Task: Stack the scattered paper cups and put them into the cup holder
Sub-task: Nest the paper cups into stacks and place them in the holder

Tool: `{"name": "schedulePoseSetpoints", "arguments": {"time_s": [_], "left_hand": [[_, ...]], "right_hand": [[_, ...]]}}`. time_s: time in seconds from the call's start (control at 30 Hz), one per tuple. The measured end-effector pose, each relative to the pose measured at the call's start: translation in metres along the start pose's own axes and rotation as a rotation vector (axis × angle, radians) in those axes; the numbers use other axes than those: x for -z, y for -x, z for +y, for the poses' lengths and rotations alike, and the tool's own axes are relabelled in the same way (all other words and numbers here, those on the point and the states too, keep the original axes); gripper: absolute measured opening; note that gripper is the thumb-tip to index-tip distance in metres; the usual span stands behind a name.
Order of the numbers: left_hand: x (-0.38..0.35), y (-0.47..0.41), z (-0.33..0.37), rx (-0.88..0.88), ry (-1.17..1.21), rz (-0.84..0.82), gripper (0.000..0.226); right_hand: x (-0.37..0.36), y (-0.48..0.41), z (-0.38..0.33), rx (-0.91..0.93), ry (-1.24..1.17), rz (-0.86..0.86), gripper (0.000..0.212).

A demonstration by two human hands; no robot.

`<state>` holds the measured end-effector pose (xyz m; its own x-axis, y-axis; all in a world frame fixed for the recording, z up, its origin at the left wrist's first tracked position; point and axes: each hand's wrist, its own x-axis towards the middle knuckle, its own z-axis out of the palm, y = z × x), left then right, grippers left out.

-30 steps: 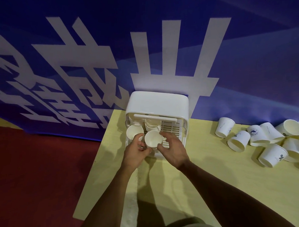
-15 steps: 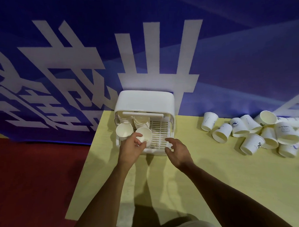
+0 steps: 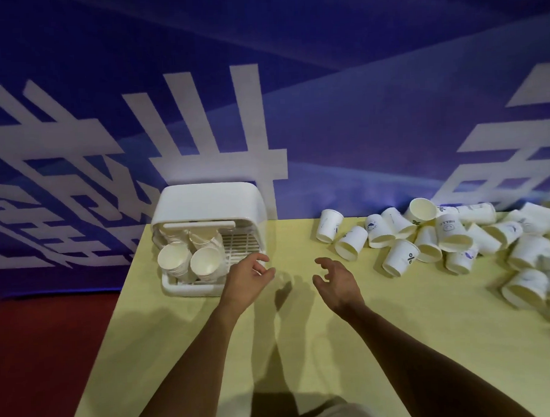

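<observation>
Head view: the left hand (image 3: 247,280) and right hand (image 3: 335,281) hang over the yellow table (image 3: 305,349), fingers loose, holding nothing. The white cup holder (image 3: 210,201), with two cup stacks (image 3: 205,263) inside, sits just beside the left hand. Loose paper cups (image 3: 398,258) lie heaped right of the right hand.

One head-worn wide-angle view — looking forward and down over the yellow tabletop (image 3: 336,347), near both forearms, facing the blue banner (image 3: 358,126) behind — edges bowed.
</observation>
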<state>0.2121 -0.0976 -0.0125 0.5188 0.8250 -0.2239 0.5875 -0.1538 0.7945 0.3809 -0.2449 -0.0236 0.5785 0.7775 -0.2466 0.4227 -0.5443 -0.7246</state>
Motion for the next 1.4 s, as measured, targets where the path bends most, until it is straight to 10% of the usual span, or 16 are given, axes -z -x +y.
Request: {"name": "schedulePoseSetpoints", "arguments": {"time_s": [0.47, 0.97, 1.4], "left_hand": [[-0.082, -0.068, 0.050, 0.019, -0.075, -0.205, 0.028], [-0.160, -0.164, 0.061, 0.186, -0.173, -0.219, 0.072], [-0.169, -0.158, 0.061, 0.187, -0.134, -0.174, 0.063]], "right_hand": [[0.056, -0.053, 0.056, -0.221, -0.095, 0.074, 0.045], [0.030, -0.126, 0.081, -0.600, -0.385, 0.211, 0.094], [0.028, -0.125, 0.085, -0.622, -0.387, 0.149, 0.058]]}}
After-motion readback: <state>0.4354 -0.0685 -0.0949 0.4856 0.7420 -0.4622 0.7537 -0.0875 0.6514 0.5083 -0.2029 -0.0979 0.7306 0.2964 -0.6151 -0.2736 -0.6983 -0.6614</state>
